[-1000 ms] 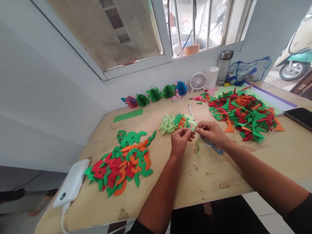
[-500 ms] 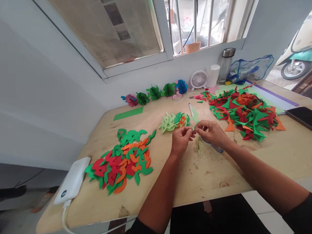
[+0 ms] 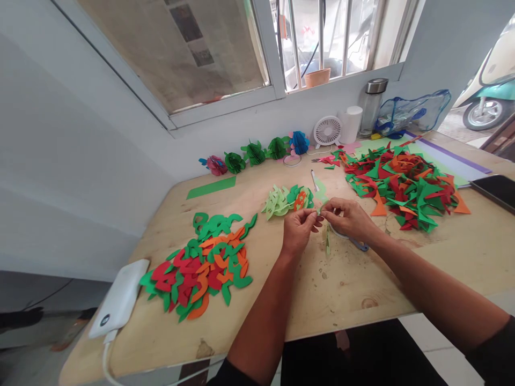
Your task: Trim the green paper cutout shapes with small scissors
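Left to right, we have a heap of red, orange and green cutouts (image 3: 191,273) well apart from our hands, then pale-green cutouts (image 3: 277,202) just beyond our left hand (image 3: 298,229). Left and right hand (image 3: 346,217) are both narrowed to a pinch on a small pale-green paper piece (image 3: 319,212), which lies between their fingertips; we seem to be at fine finger-work, and the next move calls for a light, steady grip. A blue-grey handle (image 3: 364,247) lies partly under our right hand, with coloured paper scraps (image 3: 402,182) farther right.
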Tool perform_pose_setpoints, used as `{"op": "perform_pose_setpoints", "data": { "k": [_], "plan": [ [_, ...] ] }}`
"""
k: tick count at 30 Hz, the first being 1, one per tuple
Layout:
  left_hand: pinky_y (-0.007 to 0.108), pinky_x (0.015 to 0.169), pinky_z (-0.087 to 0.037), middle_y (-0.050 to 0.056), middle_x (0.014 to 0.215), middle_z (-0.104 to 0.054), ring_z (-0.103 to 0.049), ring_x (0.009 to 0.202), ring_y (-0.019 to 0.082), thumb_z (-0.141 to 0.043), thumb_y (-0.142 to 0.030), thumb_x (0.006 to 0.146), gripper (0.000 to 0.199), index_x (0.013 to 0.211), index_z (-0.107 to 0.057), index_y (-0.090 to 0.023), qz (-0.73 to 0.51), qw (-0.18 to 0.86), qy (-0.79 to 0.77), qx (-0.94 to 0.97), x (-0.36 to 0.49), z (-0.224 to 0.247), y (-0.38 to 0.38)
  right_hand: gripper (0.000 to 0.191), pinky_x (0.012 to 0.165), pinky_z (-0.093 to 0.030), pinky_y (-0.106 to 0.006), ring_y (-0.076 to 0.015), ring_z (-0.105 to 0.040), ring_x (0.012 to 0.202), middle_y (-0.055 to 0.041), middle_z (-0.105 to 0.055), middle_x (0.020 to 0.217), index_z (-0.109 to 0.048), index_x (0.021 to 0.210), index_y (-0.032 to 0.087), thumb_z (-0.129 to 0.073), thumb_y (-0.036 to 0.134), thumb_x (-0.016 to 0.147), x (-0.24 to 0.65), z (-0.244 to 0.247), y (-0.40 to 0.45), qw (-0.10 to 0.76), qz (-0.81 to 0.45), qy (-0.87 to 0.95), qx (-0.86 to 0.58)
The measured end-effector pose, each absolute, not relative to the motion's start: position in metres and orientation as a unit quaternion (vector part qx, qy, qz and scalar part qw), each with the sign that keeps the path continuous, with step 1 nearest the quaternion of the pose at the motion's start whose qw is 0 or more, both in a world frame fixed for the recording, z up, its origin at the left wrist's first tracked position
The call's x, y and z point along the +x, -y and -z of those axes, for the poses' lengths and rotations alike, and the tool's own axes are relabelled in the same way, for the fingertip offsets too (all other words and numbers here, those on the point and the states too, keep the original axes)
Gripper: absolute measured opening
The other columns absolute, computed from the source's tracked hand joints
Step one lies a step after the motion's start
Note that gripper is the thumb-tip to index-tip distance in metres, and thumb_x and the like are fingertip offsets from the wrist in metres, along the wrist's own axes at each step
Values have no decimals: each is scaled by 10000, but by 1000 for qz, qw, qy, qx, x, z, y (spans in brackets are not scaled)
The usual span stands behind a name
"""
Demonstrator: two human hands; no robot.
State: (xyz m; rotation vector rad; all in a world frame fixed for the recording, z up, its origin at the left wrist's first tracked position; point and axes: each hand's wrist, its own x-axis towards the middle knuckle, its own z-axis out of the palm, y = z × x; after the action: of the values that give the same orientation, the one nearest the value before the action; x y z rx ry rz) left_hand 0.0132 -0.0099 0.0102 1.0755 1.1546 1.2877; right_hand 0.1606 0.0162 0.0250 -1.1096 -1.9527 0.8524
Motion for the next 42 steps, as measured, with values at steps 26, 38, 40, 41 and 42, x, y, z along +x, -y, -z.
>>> {"op": "perform_pose_setpoints", "data": {
  "k": [26, 38, 40, 41, 42],
  "plan": [
    [219, 514, -465, 25, 605, -646, -585, 546, 106, -643, -298, 688, 172, 723, -676, -132, -527, 520, -485, 466, 13, -10, 9, 136, 597, -390, -244, -132, -524, 637, -15, -618, 668, -587, 630, 181, -512, 221, 736, 162, -21, -18, 357, -291, 773, -436],
    [213, 515, -469, 27, 606, -647, -586, 551, 106, -609, -244, 705, 128, 706, -673, -133, -522, 503, -495, 479, 14, -11, 11, 122, 579, -375, -243, -124, -505, 607, -8, -593, 642, -591, 654, 177, -512, 217, 738, 161, -21, -16, 350, -268, 775, -453],
    [213, 513, -470, 24, 600, -642, -586, 549, 107, -609, -249, 704, 133, 706, -671, -131, -522, 503, -497, 477, 14, -11, 11, 122, 579, -374, -240, -123, -507, 607, -8, -597, 645, -594, 658, 175, -511, 211, 739, 161, -20, -16, 351, -266, 775, -453],
    [213, 514, -470, 24, 600, -642, -586, 549, 106, -611, -252, 704, 136, 706, -670, -130, -521, 503, -497, 478, 14, -11, 10, 124, 578, -374, -238, -122, -508, 608, -7, -598, 646, -596, 659, 174, -509, 208, 740, 161, -20, -17, 352, -267, 775, -452],
    [213, 514, -470, 24, 603, -642, -584, 549, 106, -614, -255, 702, 139, 708, -670, -129, -520, 502, -498, 479, 14, -11, 10, 126, 575, -375, -235, -120, -508, 608, -6, -599, 645, -596, 659, 173, -507, 206, 742, 161, -20, -17, 354, -267, 775, -450]
  ]
}}
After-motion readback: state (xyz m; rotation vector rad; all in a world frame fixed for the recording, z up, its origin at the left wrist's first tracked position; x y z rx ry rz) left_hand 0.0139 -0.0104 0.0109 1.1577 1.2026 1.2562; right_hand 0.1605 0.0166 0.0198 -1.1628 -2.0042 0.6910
